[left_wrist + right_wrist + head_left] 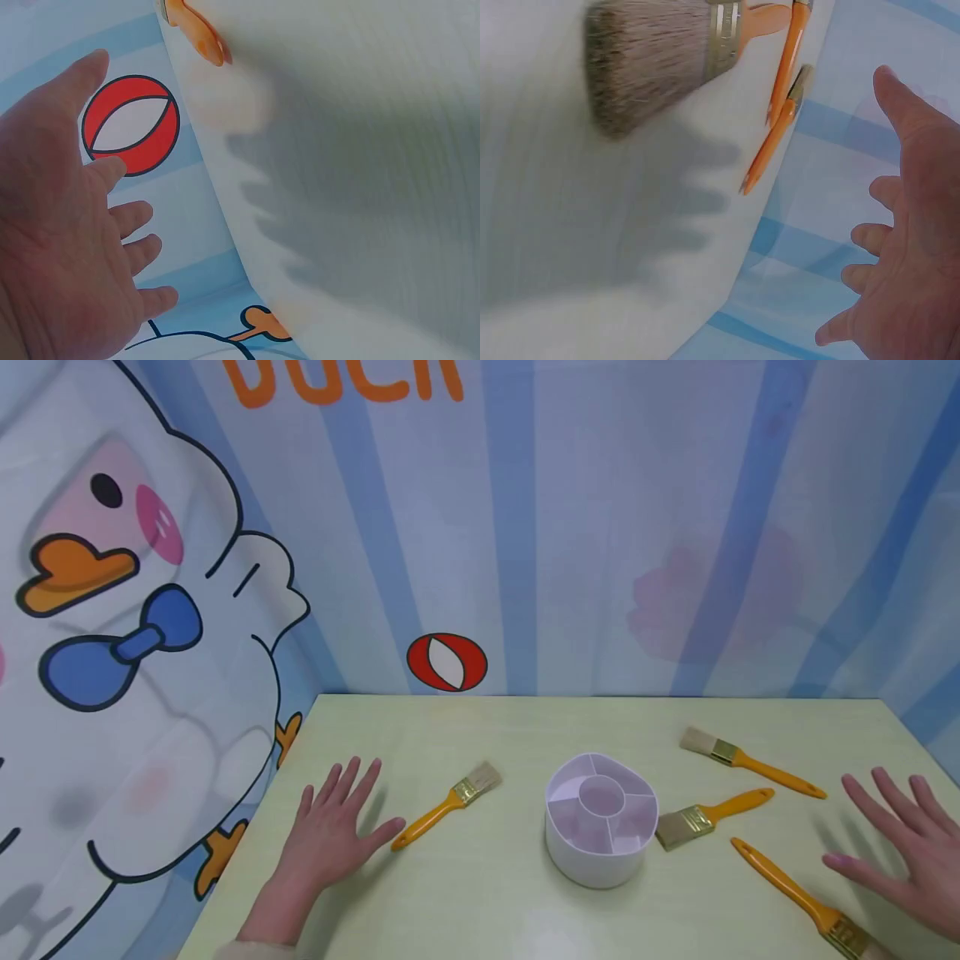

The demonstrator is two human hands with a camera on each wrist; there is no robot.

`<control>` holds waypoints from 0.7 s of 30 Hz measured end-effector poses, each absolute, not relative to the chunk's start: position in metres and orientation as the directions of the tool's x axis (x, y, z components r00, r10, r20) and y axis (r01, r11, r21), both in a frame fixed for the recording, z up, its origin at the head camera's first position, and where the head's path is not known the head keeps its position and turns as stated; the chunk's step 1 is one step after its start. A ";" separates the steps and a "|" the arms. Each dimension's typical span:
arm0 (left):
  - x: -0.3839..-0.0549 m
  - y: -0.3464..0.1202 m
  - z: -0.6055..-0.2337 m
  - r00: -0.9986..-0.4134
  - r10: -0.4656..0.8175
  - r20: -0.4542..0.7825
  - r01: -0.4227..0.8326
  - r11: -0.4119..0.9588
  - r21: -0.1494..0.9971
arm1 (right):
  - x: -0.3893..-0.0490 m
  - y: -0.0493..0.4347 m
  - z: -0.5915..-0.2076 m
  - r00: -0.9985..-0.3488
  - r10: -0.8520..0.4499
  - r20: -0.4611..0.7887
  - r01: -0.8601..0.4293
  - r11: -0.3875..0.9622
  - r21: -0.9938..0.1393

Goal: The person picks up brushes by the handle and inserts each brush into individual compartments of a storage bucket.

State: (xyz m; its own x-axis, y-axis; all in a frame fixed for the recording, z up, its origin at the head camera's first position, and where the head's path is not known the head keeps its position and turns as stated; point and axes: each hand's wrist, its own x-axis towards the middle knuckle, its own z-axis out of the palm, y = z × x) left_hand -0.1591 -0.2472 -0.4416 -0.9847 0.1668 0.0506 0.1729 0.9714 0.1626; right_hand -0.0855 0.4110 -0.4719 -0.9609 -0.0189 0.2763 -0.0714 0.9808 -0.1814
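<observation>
Right, both hands are free: left hand (333, 843) and right hand (917, 856) hover over the desk (465, 914), palms down, fingers spread, gripping nothing; shadows under them in the wrist views. Left thumb looks near the handle end of a yellow-orange paintbrush with pale bristles and brass-coloured ferrule (450, 802), lying diagonally left of centre. Three more like it lie on the right: a slim far brush (742, 762) toward the back edge, a wide-headed brush (705, 817) with bristles just beside the container (can't tell if touching), and a near brush (812, 907), handle toward the container, bristle end partly cropped by the head view, right hand just beyond it. Container is a pale lilac-white, rounded, probably plastic organizer (597, 868), upright between the hands, round central cup with compartments around it; no brush in it. Handling, my guess: brushes light, handles stiff and glossy so slightly slippery, bristles soft and prone to splay. Pinch mid-handle or close to the ferrule, thumb against fingers; stay off the bristles. Organizer likely light and rigid, could slide if bumped; hold by the outer wall, since the thin dividers look weaker.
</observation>
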 end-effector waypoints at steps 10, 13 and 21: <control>-0.166 -0.242 -0.429 -0.974 0.222 0.053 0.227 0.963 0.142 | -0.096 0.400 -0.451 -0.960 -0.087 0.266 -0.120 0.987 -0.111; -0.169 -0.240 -0.425 -0.970 0.237 0.050 0.241 0.963 0.120 | -0.099 0.394 -0.443 -0.968 -0.099 0.229 -0.119 0.990 -0.074; -0.174 -0.234 -0.421 -0.960 0.277 0.046 0.280 0.958 0.068 | -0.108 0.376 -0.423 -0.962 -0.205 0.182 -0.226 0.969 -0.103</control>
